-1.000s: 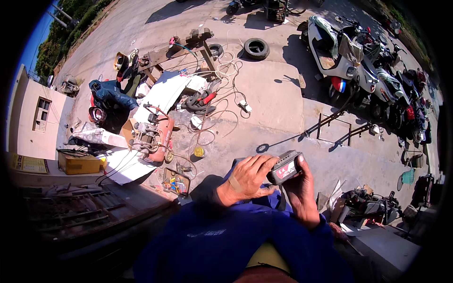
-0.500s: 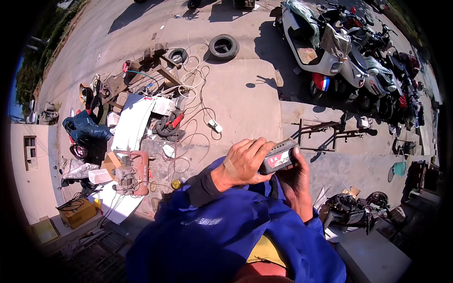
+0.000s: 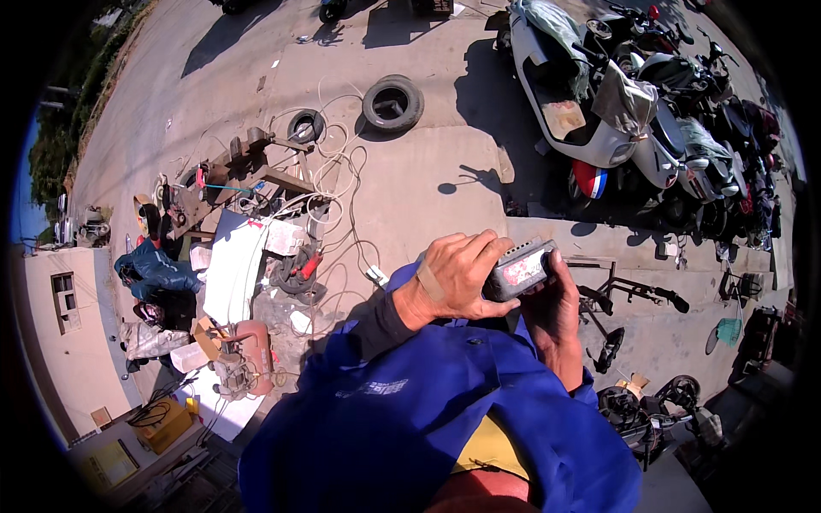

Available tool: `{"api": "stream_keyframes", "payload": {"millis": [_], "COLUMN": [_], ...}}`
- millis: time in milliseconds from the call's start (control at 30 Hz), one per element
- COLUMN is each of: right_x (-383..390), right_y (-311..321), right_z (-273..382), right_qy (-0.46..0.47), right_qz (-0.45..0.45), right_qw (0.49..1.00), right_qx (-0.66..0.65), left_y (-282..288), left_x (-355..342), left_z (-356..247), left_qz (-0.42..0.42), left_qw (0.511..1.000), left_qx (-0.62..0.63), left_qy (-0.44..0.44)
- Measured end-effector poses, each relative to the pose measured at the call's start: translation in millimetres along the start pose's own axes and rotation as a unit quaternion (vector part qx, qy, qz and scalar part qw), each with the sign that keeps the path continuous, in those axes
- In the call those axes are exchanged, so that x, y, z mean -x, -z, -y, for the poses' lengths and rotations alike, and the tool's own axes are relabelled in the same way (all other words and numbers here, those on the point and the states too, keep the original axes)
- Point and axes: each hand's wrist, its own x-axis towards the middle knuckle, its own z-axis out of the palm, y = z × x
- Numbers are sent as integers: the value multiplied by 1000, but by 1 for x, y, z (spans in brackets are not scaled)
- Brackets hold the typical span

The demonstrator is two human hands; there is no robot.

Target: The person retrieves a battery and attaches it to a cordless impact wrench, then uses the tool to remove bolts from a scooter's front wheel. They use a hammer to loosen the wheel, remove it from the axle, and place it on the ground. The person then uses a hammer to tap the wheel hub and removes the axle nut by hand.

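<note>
A dark grey cordless-tool battery pack [image 3: 518, 275] with a red and white label is held up in front of my blue jacket. My left hand [image 3: 455, 278] grips its left end, fingers bent over the top and thumb beneath. A tan strip is stuck across the back of that hand. On the other end, my right hand [image 3: 557, 318] closes round the pack, with the thumb up along its right edge. Slots run along the top face of the pack. Part of the right fingers is hidden behind it.
Parked scooters [image 3: 569, 115] crowd the upper right. A large tyre [image 3: 392, 103] and a smaller tyre [image 3: 305, 126] lie ahead, near loose white cable [image 3: 352, 205]. Leftward are a white board [image 3: 235, 265], a reddish compressor [image 3: 252, 346] and a yellow box [image 3: 162, 425]. A dark metal frame [image 3: 629, 286] lies right.
Both hands and the battery pack appear slightly farther right, and the view has shifted a little. Glare now washes over the label. The grip stays the same.
</note>
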Motion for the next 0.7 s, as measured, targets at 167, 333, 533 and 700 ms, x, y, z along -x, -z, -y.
{"api": "stream_keyframes", "payload": {"millis": [167,333,533,700], "right_x": [-112,-256,-392,-531], "right_y": [-47,-94,-137,-160], "right_z": [37,48,87,127], "right_qy": [-60,-58,-18,-35], "right_qz": [-5,57,79,106], "right_qw": [995,990,991,983], "right_qx": [78,114,107,144], "left_y": [-12,-6,-13,-28], "left_x": [-55,-122,-217,-298], "left_z": [95,224,347,454], "left_qz": [-34,-40,12,26], "left_qw": [997,994,979,978], "left_qx": [13,45,133,105], "left_qy": [66,94,157,178]}}
